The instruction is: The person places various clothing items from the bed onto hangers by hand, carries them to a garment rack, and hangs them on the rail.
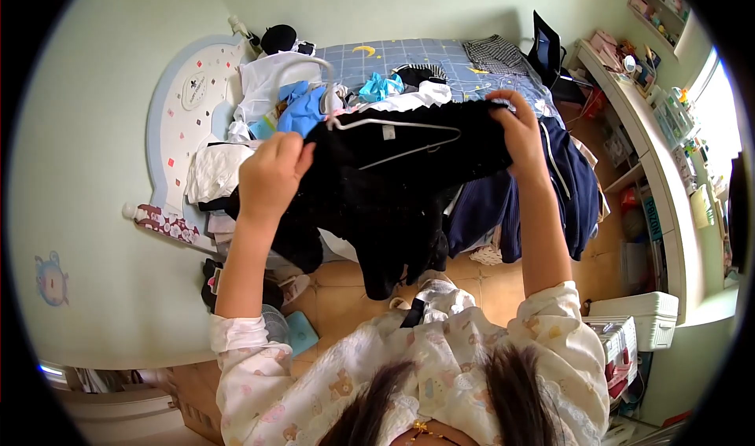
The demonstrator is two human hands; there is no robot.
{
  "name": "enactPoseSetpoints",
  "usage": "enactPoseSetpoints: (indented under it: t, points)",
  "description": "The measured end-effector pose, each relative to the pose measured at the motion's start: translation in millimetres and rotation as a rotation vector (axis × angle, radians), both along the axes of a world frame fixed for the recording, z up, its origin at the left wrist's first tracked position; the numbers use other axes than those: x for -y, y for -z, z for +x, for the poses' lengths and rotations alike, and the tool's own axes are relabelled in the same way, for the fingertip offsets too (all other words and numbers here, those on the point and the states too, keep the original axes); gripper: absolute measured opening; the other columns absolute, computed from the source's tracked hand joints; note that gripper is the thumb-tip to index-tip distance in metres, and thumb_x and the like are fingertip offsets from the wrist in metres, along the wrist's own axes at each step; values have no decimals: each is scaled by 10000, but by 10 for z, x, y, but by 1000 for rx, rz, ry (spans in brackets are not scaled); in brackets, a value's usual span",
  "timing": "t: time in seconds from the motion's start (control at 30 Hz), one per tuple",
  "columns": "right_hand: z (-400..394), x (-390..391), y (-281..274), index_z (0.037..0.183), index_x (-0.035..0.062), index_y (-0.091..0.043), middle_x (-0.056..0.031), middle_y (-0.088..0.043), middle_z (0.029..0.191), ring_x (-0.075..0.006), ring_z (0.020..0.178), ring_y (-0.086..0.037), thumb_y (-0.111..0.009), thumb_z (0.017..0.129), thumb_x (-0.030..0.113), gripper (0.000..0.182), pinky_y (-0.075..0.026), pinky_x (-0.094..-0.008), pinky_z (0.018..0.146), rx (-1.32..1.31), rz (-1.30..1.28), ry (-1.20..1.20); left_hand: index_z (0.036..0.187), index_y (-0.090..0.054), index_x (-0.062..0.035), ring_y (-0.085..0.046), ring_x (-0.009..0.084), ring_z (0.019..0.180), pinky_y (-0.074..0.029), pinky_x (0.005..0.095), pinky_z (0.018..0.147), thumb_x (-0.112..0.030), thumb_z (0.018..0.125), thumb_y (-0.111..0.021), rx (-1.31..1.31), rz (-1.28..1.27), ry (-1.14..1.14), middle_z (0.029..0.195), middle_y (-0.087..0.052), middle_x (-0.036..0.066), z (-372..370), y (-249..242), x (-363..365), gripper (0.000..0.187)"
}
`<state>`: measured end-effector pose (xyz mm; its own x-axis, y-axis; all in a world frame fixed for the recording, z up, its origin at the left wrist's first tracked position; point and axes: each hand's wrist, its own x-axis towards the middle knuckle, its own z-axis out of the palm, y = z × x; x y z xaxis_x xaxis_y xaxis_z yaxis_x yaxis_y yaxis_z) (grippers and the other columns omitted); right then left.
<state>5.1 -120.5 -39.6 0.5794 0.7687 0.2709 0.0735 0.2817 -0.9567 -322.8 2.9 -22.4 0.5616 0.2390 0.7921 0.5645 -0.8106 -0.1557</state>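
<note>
A black garment (370,202) hangs stretched between my two hands, its wide top edge spread open and its lower part drooping toward the floor. My left hand (270,177) is closed on the garment's left side. On the right, my right hand (523,134) pinches the other end of the same edge, thumb inward. A thin white clothes hanger (409,123) lies within the opening, its hook end near my left hand. A small pale label (388,133) shows against the black cloth. Each hand's fingertips are partly hidden by fabric.
Behind the garment stands a bed (346,53) piled with clothes, among them a blue piece (303,109) and a white one (216,172). Navy clothing (578,186) drapes over its near right edge. A desk (668,202) lines the right wall; a white case (641,316) sits below.
</note>
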Motion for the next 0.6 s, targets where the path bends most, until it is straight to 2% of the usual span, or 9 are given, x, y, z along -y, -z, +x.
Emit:
enactPoseSetpoints:
  t: [0.07,0.13,0.23,0.33,0.37,0.4,0.43,0.5,0.6]
  points:
    - [-189,5,-292,987,43,-607,-36,-589,766,-75,660,-527,-564,812,18,183,-412,-208,576,-41,11,-48,758,-487,-94,-580,227,581,-459,325,491,-229,816,-669,-75,-2,-47,711,-561,43,95,51,80,233]
    - [-496,21,-543,995,41,-606,-36,-588,760,-81,668,-530,-593,816,34,180,-427,-218,592,-82,84,-151,753,-475,-78,-578,277,580,-458,355,501,-233,844,-644,-50,-102,-16,685,-570,76,204,48,134,247]
    - [-956,309,-786,1017,31,-616,-56,-651,859,-131,714,-602,-656,824,83,204,-492,-261,638,567,166,-625,789,-493,-42,-574,336,599,-434,388,500,-220,860,-630,82,-310,18,654,-559,130,197,-2,26,235]
    - [-789,583,-1119,1015,28,-639,-98,-669,1023,-178,890,-648,-667,821,78,201,-520,-300,737,985,-36,-961,789,-508,-1,-486,355,544,-379,370,495,-179,895,-592,355,-569,87,618,-509,183,67,-307,83,223]
    - [-782,640,-1181,1019,40,-652,-120,-659,1038,-225,948,-637,-670,809,73,214,-506,-313,794,785,-115,-659,772,-494,5,-433,348,525,-369,359,495,-167,904,-577,374,-534,108,604,-491,184,25,-368,91,232]
    - [-660,478,-1125,1068,58,-633,-107,-664,1013,-284,930,-634,-669,802,95,271,-508,-341,807,1023,258,-240,782,-495,8,-429,341,519,-367,354,494,-167,903,-576,376,-467,151,604,-484,182,-9,-396,73,228]
    - [-596,409,-1157,1079,60,-617,-113,-660,999,-300,924,-628,-663,803,101,283,-507,-350,802,1270,287,63,781,-492,8,-425,336,518,-365,351,495,-171,903,-576,369,-477,156,603,-479,182,-20,-443,87,232]
    - [-568,334,-1176,1095,63,-593,-122,-655,969,-316,899,-623,-650,808,105,296,-506,-364,778,1456,268,251,772,-479,8,-414,320,519,-358,346,498,-181,905,-572,348,-461,175,600,-465,179,-23,-534,93,249]
    - [-538,239,-985,1100,67,-583,-148,-644,906,-322,793,-629,-616,830,85,272,-505,-368,688,1339,208,1,758,-465,9,-413,315,523,-353,343,497,-185,905,-573,320,-501,206,596,-457,172,6,-677,147,266]
